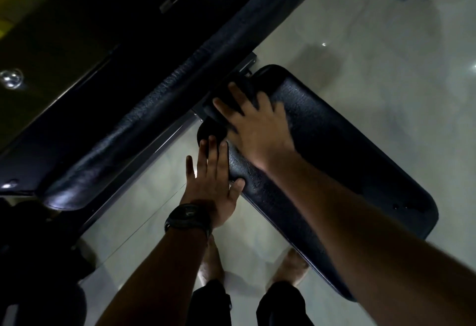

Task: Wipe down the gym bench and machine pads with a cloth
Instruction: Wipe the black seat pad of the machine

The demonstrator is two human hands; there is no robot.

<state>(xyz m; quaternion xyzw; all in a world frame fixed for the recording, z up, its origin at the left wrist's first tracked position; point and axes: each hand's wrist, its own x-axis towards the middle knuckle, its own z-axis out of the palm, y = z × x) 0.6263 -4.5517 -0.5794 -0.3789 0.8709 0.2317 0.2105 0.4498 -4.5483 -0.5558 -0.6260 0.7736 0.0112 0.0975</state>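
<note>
Black pad — right hand flat on it, fingers spread, pressing a dark cloth at its far end; left hand released — fingers straight against its left edge.

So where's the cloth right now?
Head view, centre: the dark cloth lies under the right hand at the far end of the seat pad, next to the long back pad.

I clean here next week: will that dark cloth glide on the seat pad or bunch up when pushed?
Probably floppy: the cloth looks bunched under the right hand. It may drag rather than glide, since the seat pad is grained. It seems light, as flat spread fingers alone press it; dim light hides its weave.
</note>
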